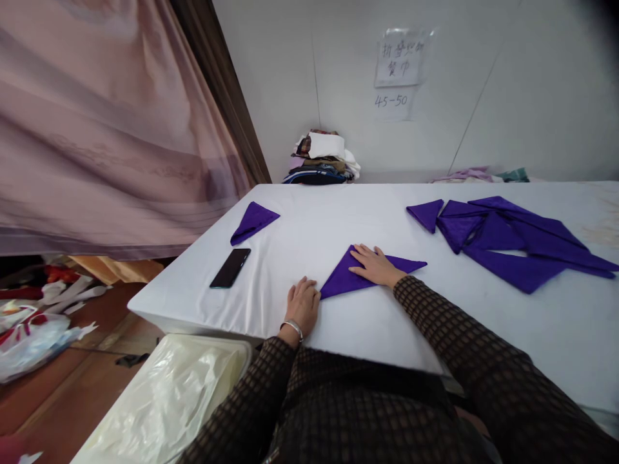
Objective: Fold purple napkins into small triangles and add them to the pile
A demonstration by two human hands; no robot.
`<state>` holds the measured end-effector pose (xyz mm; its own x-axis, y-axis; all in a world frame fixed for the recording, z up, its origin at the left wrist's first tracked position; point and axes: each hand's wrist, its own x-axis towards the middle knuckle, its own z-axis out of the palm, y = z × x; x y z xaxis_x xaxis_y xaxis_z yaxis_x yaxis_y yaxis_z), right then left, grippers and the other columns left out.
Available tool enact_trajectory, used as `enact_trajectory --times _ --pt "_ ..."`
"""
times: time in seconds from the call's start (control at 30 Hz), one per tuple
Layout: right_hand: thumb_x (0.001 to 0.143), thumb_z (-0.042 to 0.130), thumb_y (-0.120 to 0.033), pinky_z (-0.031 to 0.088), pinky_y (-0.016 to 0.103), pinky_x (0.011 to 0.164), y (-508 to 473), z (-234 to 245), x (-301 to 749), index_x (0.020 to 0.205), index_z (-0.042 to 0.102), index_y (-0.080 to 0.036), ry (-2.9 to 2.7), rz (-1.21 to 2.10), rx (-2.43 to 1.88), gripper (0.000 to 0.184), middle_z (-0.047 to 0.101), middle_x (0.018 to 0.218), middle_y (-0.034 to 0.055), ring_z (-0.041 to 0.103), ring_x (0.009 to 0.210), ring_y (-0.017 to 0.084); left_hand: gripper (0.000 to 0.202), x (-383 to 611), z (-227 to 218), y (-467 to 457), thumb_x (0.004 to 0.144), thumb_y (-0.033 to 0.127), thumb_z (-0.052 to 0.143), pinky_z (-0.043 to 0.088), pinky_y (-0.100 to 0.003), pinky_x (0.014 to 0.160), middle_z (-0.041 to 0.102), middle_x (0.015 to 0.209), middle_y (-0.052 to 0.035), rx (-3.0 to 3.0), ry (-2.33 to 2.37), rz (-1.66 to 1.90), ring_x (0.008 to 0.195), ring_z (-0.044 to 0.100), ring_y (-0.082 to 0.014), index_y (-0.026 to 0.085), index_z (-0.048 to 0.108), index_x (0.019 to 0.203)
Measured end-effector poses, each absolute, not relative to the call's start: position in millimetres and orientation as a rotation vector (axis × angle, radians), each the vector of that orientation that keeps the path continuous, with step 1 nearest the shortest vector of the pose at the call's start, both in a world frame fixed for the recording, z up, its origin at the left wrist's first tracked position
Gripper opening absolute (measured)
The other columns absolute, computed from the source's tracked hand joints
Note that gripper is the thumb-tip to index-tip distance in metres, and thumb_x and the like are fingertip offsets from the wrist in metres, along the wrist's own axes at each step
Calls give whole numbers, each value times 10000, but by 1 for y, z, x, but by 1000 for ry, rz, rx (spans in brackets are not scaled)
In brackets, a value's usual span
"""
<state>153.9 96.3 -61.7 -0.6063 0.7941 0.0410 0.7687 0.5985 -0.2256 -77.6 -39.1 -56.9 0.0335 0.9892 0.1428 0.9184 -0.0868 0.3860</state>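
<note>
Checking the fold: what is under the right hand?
A purple napkin folded into a triangle, on the white table; the right hand lies flat on it. The part beneath the palm is covered.

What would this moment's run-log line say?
left hand: at corner of purple napkin | right hand: flat on napkin | napkin: folded triangle on white table | phone: left of hands

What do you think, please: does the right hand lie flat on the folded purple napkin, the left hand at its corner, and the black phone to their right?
One slip: in the head view the black phone lies to the left of the hands, not their right. The right hand does lie flat on the folded purple napkin, with the left hand at its corner.
</note>
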Motion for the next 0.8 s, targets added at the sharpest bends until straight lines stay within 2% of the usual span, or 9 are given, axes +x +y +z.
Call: enact_trajectory --times 0.27,0.43,0.6,0.7,0.8 --pt "898 273 -601 134 558 1088 97 -61 153 1427 335 -202 -2707 279 -1320 666 219 1521 106 168 1397 274 210 -66 -53 -39 861 165 422 286 -475 1063 602 1150 -105 2192 2125 554 1274 396 -268 163 622 925" --pt "894 281 -607 129 556 1090 98 -62 154 1426 339 -221 -2711 280 -1301 660 230 1520 94 176 1395 280 204 -61 -51 -40 848 176 431 326 -451 1024 608 1099 -120 2192 2246 561 1218 441 -263 156 632 875" --pt "896 269 -609 122 561 1089 98 -64 154 1430 329 -207 -2704 275 -1299 671 222 1522 100 170 1396 276 135 -65 -51 -42 816 194 477 353 -432 995 610 1088 -99 2132 2284 596 1162 483 -251 184 609 790" --pt "893 275 -616 117 556 1090 98 -64 154 1430 330 -209 -2695 287 -1301 676 218 1522 105 171 1396 276 150 -69 -47 -41 783 153 483 364 -459 983 599 1147 -106 2082 2276 610 1109 526 -251 184 602 870" --pt "892 282 -618 115 552 1089 97 -61 153 1427 331 -207 -2689 302 -1292 677 221 1522 112 167 1397 272 317 -64 -42 -35 758 72 445 305 -490 1039 545 1274 -120 2221 2121 632 1201 476 -247 177 589 1020"
